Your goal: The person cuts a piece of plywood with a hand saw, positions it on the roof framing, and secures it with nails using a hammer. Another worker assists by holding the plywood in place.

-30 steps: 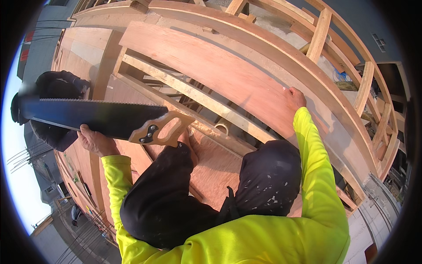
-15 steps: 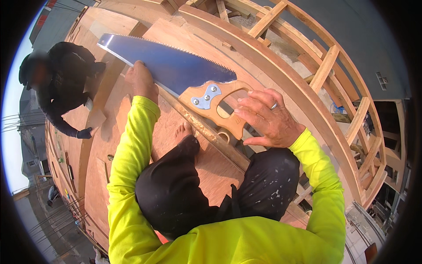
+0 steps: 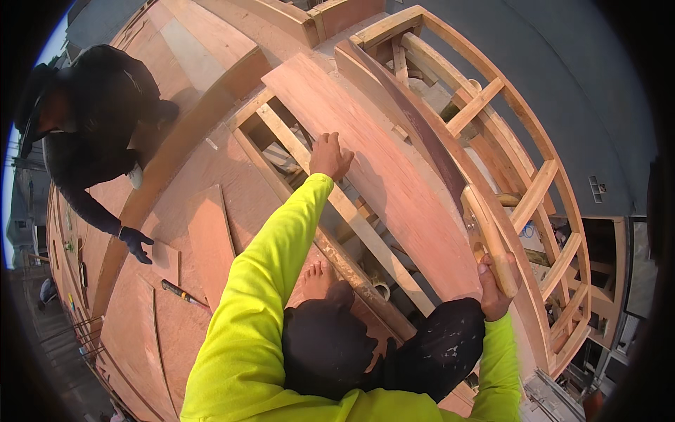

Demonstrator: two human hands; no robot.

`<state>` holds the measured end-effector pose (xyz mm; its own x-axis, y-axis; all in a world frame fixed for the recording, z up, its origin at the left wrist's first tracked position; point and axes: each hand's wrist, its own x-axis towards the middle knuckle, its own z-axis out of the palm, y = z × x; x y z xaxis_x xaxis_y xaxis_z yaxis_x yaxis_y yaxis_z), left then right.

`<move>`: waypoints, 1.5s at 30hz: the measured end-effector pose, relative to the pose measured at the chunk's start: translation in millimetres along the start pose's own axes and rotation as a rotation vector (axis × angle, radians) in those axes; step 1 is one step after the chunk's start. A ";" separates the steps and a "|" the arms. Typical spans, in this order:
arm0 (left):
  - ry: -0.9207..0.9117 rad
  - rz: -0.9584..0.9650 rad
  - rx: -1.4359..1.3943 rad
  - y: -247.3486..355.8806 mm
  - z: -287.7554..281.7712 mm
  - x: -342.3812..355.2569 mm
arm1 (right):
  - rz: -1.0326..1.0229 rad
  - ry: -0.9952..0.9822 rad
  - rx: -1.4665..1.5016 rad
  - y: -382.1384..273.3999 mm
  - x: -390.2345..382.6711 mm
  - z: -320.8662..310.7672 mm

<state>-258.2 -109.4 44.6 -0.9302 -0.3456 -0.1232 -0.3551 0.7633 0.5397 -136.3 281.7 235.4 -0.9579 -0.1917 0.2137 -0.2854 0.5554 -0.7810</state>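
Apparently borne by the frame (image 3: 351, 217), the board (image 3: 380, 176) spans eleven to four o'clock; the saw (image 3: 439, 144) shows edge-on at two, its pale handle (image 3: 490, 235) clasped by the right hand (image 3: 496, 290) at four. The left hand (image 3: 330, 156), empty and loosely curled at twelve, perhaps steadies the board, though contact is unclear. The board looks pinkish and grained, the saw's blade (image 3: 427, 126) dark.
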 end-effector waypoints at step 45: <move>0.356 -0.277 0.484 -140.2 -20.5 316.9 | -0.350 -0.252 -0.448 250.6 421.7 310.7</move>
<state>-501.3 -337.2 -53.1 -0.7405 -0.6606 0.1233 -0.6558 0.7504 0.0825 -602.1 88.6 -52.5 -0.7840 -0.5785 0.2252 -0.6189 0.7002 -0.3558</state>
